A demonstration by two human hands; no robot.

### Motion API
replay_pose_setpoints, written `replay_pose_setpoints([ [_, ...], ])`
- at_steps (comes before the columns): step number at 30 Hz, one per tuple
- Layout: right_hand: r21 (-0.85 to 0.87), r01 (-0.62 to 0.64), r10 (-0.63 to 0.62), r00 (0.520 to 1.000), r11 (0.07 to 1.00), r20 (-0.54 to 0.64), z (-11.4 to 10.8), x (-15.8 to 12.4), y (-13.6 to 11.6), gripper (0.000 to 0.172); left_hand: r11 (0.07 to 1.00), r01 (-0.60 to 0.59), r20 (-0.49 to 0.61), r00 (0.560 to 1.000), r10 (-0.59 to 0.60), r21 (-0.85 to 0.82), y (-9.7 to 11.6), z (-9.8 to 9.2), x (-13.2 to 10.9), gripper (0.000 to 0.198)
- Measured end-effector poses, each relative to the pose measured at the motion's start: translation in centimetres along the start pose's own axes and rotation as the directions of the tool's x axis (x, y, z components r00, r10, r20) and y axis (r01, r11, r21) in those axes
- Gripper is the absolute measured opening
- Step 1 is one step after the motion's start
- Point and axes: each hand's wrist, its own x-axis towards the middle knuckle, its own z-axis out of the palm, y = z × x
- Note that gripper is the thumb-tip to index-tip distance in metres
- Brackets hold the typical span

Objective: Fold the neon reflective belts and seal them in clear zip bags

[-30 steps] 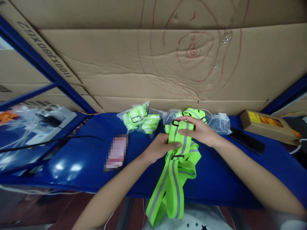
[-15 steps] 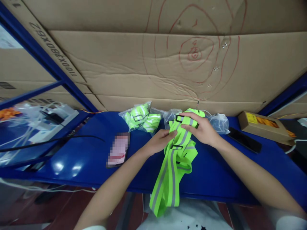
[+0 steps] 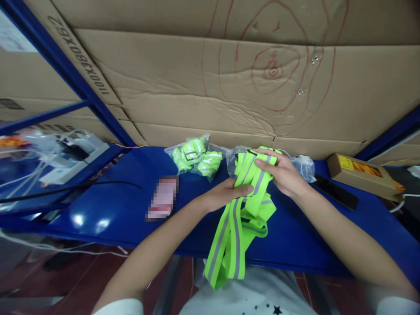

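Neon reflective strap [image 3: 241,210], grey-striped, folded, pinched by both hands on glossy blue table [image 3: 111,210]

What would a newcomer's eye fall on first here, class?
The neon-green reflective straps stand out, gripped by the left hand and right hand, ends hanging over the near edge of the blue table. Behind them lie bagged bundles of the same green, below red rings drawn on the cardboard wall.
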Motion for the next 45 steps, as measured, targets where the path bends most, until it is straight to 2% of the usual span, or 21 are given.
replay_pose_setpoints([
  [2, 0.068, -0.086, 0.085, 0.996, 0.994, 0.005, 0.2, 0.0, 0.0, 0.046, 1.0, 0.0, 0.026, 1.0, 0.0, 0.001, 0.1, 0.1, -0.2, 0.055],
  [4, 0.05, -0.089, 0.089, 0.996, 0.995, 0.002, 0.4, 0.0, 0.0, 0.047, 0.999, 0.005, 0.068, 0.998, -0.001, -0.052, 0.2, 0.1, -0.3, 0.053],
  [6, -0.087, 0.031, -0.032, 0.999, 0.996, -0.017, 0.4, 0.0, 0.0, 0.044, 0.988, 0.024, 0.107, 0.994, -0.007, -0.155, 0.1, 0.2, -0.3, 0.053],
  [8, -0.269, 0.179, -0.194, 0.98, 0.946, -0.031, 0.4, -0.1, -0.2, 0.04, 0.969, 0.048, 0.144, 0.989, -0.013, -0.242, 0.1, 0.4, -0.3, 0.058],
  [10, -0.364, 0.235, -0.261, 0.965, 0.901, -0.024, 0.4, -0.3, -0.5, 0.038, 0.966, 0.045, 0.168, 0.986, -0.001, -0.256, 0.1, 0.7, -0.4, 0.064],
  [12, -0.268, 0.153, -0.166, 0.986, 0.951, -0.027, 0.6, -0.7, -0.9, 0.037, 0.982, 0.019, 0.184, 0.983, 0.016, -0.187, 0.3, 0.9, -0.6, 0.058],
  [14, -0.043, -0.057, 0.056, 0.998, 0.997, -0.007, 0.9, -1.0, -1.2, 0.043, 0.998, -0.013, 0.209, 0.978, 0.025, -0.058, 0.6, 1.0, -0.9, 0.044],
  [16, 0.142, -0.265, 0.263, 0.964, 0.954, 0.036, 1.1, -1.2, -1.3, 0.051, 0.996, -0.06, 0.229, 0.972, 0.042, 0.072, 0.9, 0.7, -1.1, 0.033],
  [18, 0.144, -0.331, 0.324, 0.943, 0.932, 0.073, 1.2, -1.2, -1.1, 0.048, 0.978, -0.11, 0.219, 0.973, 0.07, 0.175, 1.0, 0.2, -1.1, 0.031],
  [19, 0.077, -0.292, 0.286, 0.955, 0.953, 0.08, 1.2, -1.2, -0.9, 0.042, 0.969, -0.126, 0.204, 0.975, 0.083, 0.212, 0.9, 0.0, -1.0, 0.031],
  [21, -0.165, -0.086, 0.108, 0.986, 0.983, 0.128, 1.0, -1.1, -0.4, 0.029, 0.958, -0.136, 0.193, 0.977, 0.088, 0.254, 0.6, -0.2, -0.8, 0.033],
  [23, -0.412, 0.199, -0.133, 0.974, 0.889, 0.182, 0.7, -1.0, 0.0, 0.02, 0.963, -0.122, 0.208, 0.976, 0.071, 0.241, 0.2, 0.1, -0.7, 0.034],
  [25, -0.539, 0.332, -0.258, 0.943, 0.774, 0.21, 0.5, -0.9, 0.0, 0.022, 0.982, -0.084, 0.244, 0.969, 0.042, 0.166, -0.1, 0.7, -0.7, 0.037],
  [27, -0.531, 0.305, -0.233, 0.952, 0.791, 0.2, 0.4, -1.1, -0.3, 0.035, 0.998, -0.04, 0.257, 0.966, 0.028, 0.042, -0.2, 1.3, -0.8, 0.039],
  [29, -0.474, 0.238, -0.124, 0.958, 0.848, 0.258, 0.5, -1.3, -0.9, 0.047, 0.998, -0.034, 0.229, 0.972, 0.045, -0.052, -0.4, 1.7, -0.8, 0.04],
  [32, -0.526, 0.249, -0.051, 0.931, 0.813, 0.362, 0.7, -1.9, -1.5, 0.041, 0.992, -0.119, 0.16, 0.98, 0.122, -0.029, -0.5, 1.6, -0.6, 0.035],
  [34, -0.564, 0.216, -0.005, 0.936, 0.797, 0.352, 0.9, -2.1, -1.4, 0.047, 0.992, -0.126, 0.164, 0.978, 0.129, -0.027, -0.5, 1.3, -0.5, 0.033],
  [37, -0.55, 0.095, 0.074, 0.958, 0.83, 0.277, 1.2, -2.0, -0.6, 0.045, 0.976, 0.02, 0.239, 0.97, 0.033, -0.218, -0.5, 1.2, -0.6, 0.039],
  [38, -0.557, 0.108, 0.048, 0.965, 0.823, 0.258, 1.3, -1.8, -0.4, 0.042, 0.95, 0.071, 0.257, 0.966, 0.01, -0.304, -0.5, 1.2, -0.6, 0.039],
  [41, -0.604, 0.259, -0.153, 0.963, 0.754, 0.223, 1.1, -1.2, 0.1, 0.034, 0.866, 0.143, 0.262, 0.965, -0.015, -0.48, -0.4, 1.4, -0.9, 0.039],
  [45, -0.588, 0.298, -0.28, 0.952, 0.752, 0.123, 0.8, -1.0, 0.1, 0.037, 0.863, 0.179, 0.287, 0.957, -0.041, -0.473, -0.1, 1.9, -1.2, 0.036],
])
